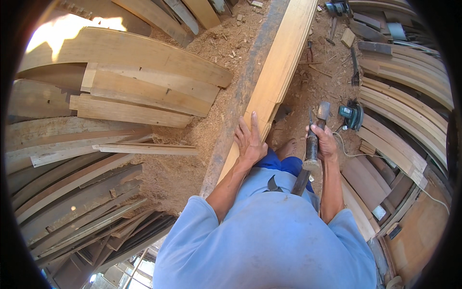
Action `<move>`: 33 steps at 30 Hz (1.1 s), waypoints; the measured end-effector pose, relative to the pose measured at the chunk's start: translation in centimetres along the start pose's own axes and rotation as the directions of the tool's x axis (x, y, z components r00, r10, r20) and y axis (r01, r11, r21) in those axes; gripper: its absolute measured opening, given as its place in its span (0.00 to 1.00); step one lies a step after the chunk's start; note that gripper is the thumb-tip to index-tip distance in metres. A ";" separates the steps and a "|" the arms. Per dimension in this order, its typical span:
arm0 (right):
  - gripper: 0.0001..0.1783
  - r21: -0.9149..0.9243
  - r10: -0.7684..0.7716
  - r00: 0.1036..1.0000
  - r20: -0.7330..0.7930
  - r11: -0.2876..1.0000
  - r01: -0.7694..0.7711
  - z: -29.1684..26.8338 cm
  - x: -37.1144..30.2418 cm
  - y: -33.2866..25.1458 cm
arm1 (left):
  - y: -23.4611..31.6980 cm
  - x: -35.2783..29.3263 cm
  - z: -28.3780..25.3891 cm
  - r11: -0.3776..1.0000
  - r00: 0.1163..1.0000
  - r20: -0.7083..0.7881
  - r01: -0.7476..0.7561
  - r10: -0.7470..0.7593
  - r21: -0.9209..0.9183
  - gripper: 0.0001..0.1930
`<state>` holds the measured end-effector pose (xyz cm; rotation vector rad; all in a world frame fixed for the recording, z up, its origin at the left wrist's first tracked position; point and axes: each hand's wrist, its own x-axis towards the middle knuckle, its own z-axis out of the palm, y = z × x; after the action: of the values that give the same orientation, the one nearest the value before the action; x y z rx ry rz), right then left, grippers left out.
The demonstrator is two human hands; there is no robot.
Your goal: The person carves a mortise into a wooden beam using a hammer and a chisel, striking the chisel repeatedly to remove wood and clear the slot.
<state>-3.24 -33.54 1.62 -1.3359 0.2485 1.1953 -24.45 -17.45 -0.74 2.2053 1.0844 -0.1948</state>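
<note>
A long pale plank (276,72) with a stepped, grooved edge runs away from me along a worn beam (239,108). My left hand (251,142) lies on its near part, fingers spread, gripping nothing. To the right of the plank, my right hand (324,142) is closed round two tools held together. One looks like a hammer (312,148), its round face toward me and its dark handle reaching back to my lap. The other appears to be a chisel (324,110), its broad metal blade pointing away; the fingers hide its handle.
Boards (149,91) are stacked on the left, and more timber (404,120) lies along the right. A green power tool (351,114) with a pale cord (370,155) sits right of my hand. Another power tool (337,7) lies farther off. Sawdust (168,168) covers the ground.
</note>
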 end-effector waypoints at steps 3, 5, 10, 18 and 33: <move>0.14 0.012 0.004 1.000 0.010 1.000 -0.004 0.2 0.0 0.0 | -0.1 0.0 0.0 1.000 1.000 -0.004 -0.011 0.011 -0.014 0.62; 0.14 0.008 0.014 1.000 0.020 1.000 -0.014 0.3 0.0 -0.1 | -0.3 0.0 0.1 1.000 1.000 0.004 -0.017 0.017 -0.012 0.63; 0.15 -0.031 0.009 1.000 0.014 0.999 -0.008 0.7 -0.1 -0.3 | 0.8 0.4 -1.8 0.989 0.985 -0.092 -0.145 0.145 0.006 0.55; 0.13 -0.009 -0.010 0.999 0.031 1.000 0.011 0.7 -0.4 -0.7 | 0.8 3.9 -4.2 0.910 0.910 0.057 -0.414 0.411 0.030 0.14; 0.12 0.077 -0.038 0.999 -0.020 0.996 0.039 -0.7 -1.0 0.3 | 0.6 4.4 -3.5 0.942 0.972 0.015 -0.224 0.235 -0.250 0.27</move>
<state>-3.62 -34.73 1.97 -1.2792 0.2782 1.1305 -21.72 -12.63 0.50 2.0691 0.7718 -0.0052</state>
